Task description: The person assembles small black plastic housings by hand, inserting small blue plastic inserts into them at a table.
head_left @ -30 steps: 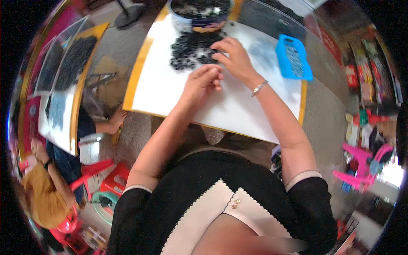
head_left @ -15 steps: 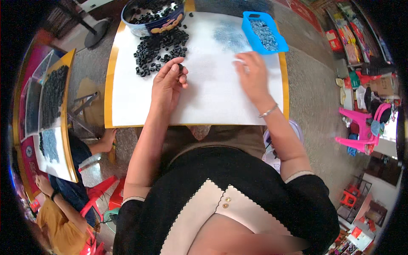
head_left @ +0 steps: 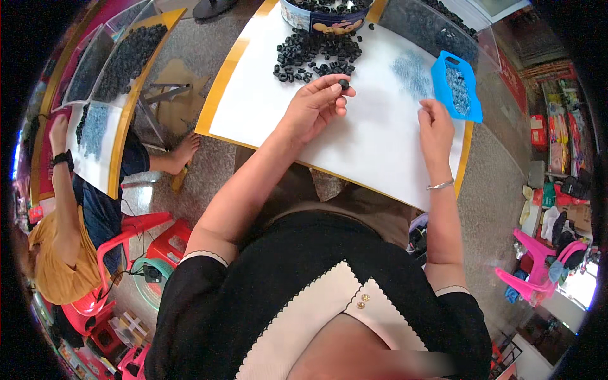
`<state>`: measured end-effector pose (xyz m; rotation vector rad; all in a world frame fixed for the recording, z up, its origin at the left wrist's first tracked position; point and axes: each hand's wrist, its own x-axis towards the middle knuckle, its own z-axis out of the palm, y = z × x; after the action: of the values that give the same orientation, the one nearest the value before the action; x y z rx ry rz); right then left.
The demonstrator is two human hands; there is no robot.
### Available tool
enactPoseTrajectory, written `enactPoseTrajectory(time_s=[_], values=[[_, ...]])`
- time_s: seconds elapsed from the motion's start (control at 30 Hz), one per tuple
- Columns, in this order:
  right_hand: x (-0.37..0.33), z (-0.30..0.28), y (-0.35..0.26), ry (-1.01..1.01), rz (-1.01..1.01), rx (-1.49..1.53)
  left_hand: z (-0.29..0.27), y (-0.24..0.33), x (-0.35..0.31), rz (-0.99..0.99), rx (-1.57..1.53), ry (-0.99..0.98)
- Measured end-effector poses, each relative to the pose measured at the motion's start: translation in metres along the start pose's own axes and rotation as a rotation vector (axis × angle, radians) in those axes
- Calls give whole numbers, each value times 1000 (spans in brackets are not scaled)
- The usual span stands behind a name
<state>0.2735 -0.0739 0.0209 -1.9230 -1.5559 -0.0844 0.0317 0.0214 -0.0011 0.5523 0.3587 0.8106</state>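
Observation:
My left hand (head_left: 313, 109) is over the white tabletop (head_left: 253, 88), thumb and forefinger pinching a small black ring-like part (head_left: 344, 83) up at their tips. The other fingers curl below it. My right hand (head_left: 436, 130), a bangle at its wrist, is at the right side of the table with its fingertips drawn together; anything between them is too small to make out. Just beyond it are a blue plastic basket (head_left: 438, 95) of small shiny clear-blue pieces (head_left: 458, 92) and a thin scatter of similar pieces (head_left: 410, 73) on the white surface. Loose black parts (head_left: 316, 54) form a pile beyond my left hand.
A round tin (head_left: 326, 22) of black parts stands at the table's far edge. To the left, another person in a mustard top (head_left: 60, 253) sits at a similar table (head_left: 95, 139). Red stools (head_left: 171, 240) stand on the floor there; a pink chair (head_left: 538, 259) is at right.
The view has turned, so the table appears tilted and shifted right. My right hand's fingers, spread and blurred before, are now drawn together near the basket. My left hand still holds the black part.

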Motion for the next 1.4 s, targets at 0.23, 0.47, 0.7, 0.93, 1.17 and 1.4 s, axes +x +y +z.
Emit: enactPoseTrajectory(time_s=[0.23,0.47,0.7,0.93,1.17,1.4], values=[[35,11,-85,-336,203,959,2,-2,2,43,83,37],[36,40,-90,-345,218,1194,7,-6,3,65,121,78],[29,52,-85,-301,248,1264,2,-8,4,120,245,88],[24,59,-81,-277,68,1105,8,-5,4,96,269,116],[24,56,-85,-274,50,1058,3,-4,5,51,240,126],[22,52,-95,-56,-431,454,-5,-5,7,101,81,126]])
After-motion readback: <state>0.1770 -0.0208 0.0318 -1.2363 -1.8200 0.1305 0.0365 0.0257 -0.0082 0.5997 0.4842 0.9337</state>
